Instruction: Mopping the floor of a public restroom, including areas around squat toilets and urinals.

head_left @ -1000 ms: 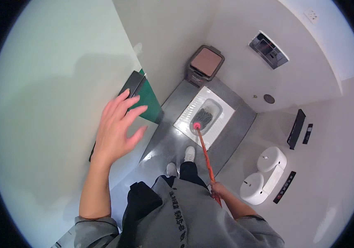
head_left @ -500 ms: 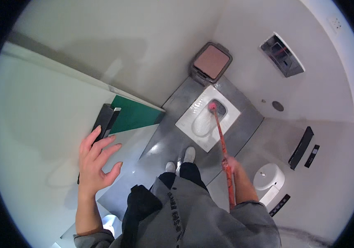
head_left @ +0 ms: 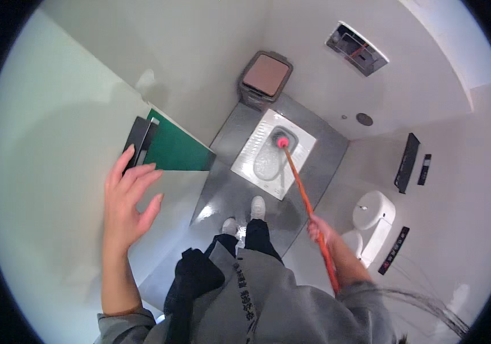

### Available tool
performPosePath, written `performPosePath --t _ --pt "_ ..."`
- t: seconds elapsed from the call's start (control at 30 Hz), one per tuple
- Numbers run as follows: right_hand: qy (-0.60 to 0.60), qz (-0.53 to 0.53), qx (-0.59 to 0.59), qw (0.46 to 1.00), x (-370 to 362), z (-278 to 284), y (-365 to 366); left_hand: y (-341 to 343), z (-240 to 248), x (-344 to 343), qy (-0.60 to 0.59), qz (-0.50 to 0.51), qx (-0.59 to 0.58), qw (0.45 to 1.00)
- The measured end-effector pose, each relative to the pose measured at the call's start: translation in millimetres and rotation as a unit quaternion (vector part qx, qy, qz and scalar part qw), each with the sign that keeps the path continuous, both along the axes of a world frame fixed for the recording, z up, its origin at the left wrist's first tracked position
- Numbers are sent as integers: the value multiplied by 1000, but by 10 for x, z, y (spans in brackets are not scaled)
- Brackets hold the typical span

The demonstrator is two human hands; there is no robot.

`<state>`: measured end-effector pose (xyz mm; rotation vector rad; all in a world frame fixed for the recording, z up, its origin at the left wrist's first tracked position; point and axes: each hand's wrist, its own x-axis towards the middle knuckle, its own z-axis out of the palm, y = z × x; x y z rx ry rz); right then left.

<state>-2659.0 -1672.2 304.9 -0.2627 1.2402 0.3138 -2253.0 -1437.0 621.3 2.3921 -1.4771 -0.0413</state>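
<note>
My right hand (head_left: 319,228) grips a long orange pole (head_left: 301,186) partway along its length. At the pole's far end, a round pink head, like a toilet brush's (head_left: 281,142), is over the dark far end of the bowl of a white squat toilet (head_left: 245,162). Whether the head touches the bowl I cannot tell. My left hand (head_left: 128,200) is raised on the left, fingers spread and holding nothing. Its fingertips overlap a black door fitting (head_left: 140,137) on a pale door; contact with it is unclear.
Behind the toilet stands a lidded bin (head_left: 265,74). The right wall carries a white round paper dispenser (head_left: 374,211) and a black shelf-like bar (head_left: 408,163). An opened recessed panel (head_left: 357,49) is on the far wall. Grey floor tiles (head_left: 217,198) look wet near my white shoes.
The whole view has shifted, so the toilet and bin appear further left and up. My right hand keeps its grip on the pole; my left hand stays raised by the door fitting.
</note>
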Motion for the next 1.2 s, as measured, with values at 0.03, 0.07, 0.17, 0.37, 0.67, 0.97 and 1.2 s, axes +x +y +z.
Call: performPosePath --t 0.03,0.07,0.17,0.37,0.67,0.97,1.2 --pt "-72 -149 140 976 -249 149 296 -12 -1 -17 -1 -4 -6 1000" --pt "-144 -290 277 905 -495 245 628 -32 -19 -57 1 -6 -12 1000" --pt "-122 -320 191 920 -642 904 1586 6 -21 -30 -24 -24 -22 999" --pt "-17 -260 79 962 -657 1109 2317 53 -86 -26 -34 -34 -41 998" --pt "19 -226 0 974 -491 348 1382 90 -70 -5 -45 -37 -39 998" --pt "149 502 -437 731 508 -188 -267 -22 -58 -96 -17 -10 -30 999" --pt "139 549 -383 730 342 129 124 -110 -15 -68 -6 16 -38 999"
